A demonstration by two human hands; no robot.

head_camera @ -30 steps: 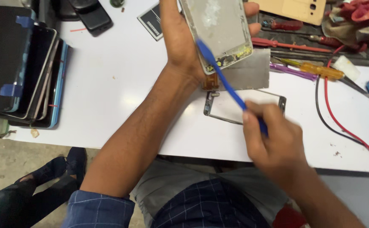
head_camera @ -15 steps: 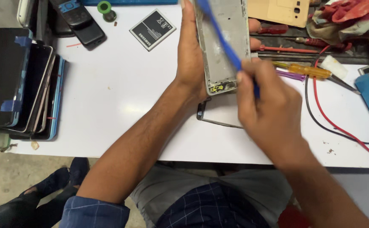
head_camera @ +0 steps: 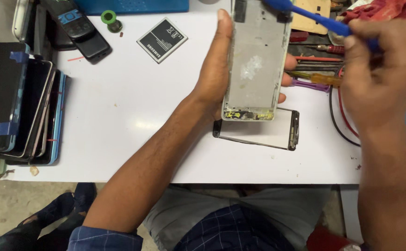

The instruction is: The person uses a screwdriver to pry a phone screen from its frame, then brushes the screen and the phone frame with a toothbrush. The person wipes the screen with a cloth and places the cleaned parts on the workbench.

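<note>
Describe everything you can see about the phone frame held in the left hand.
The phone frame is a silvery metal tray, long and rectangular, its dull inner face up with whitish glue patches and yellow parts at the near end. The left hand holds it above the white table. The blue pry tool in the right hand meets its far end.
</note>
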